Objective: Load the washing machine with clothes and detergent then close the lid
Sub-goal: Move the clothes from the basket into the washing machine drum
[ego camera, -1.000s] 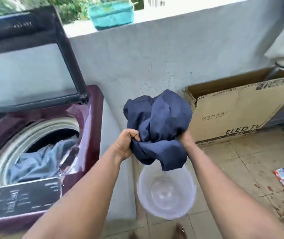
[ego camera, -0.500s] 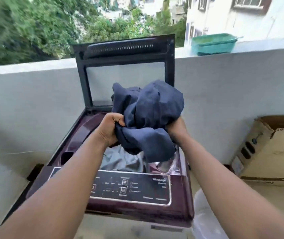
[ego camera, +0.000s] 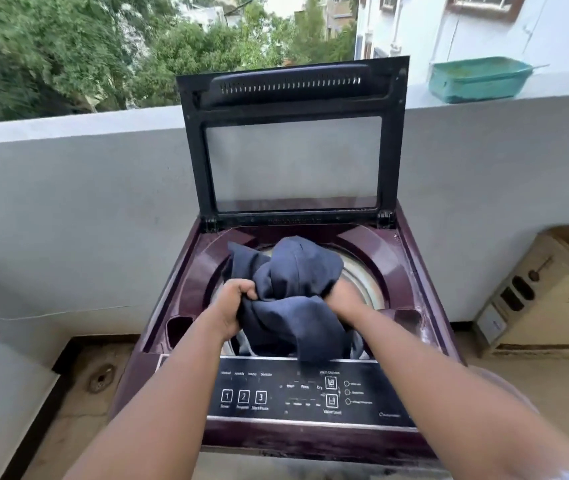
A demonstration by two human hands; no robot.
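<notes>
Bundled cloth [ego camera: 290,299] sits over the washer drum [ego camera: 362,275], lid [ego camera: 293,140] propped up behind, control panel [ego camera: 310,393] in front, probably a cardboard box [ego camera: 546,299] off right.

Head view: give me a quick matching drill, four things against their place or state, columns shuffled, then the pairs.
Things:
1. washing machine lid
2. navy garment
3. teal tub
4. cardboard box

Place or state:
A. on the wall ledge
B. on the floor, right of the machine
C. bunched in both hands over the drum opening
D. propped open, upright

Pairs: 1-D, 2-C, 3-A, 4-B
</notes>
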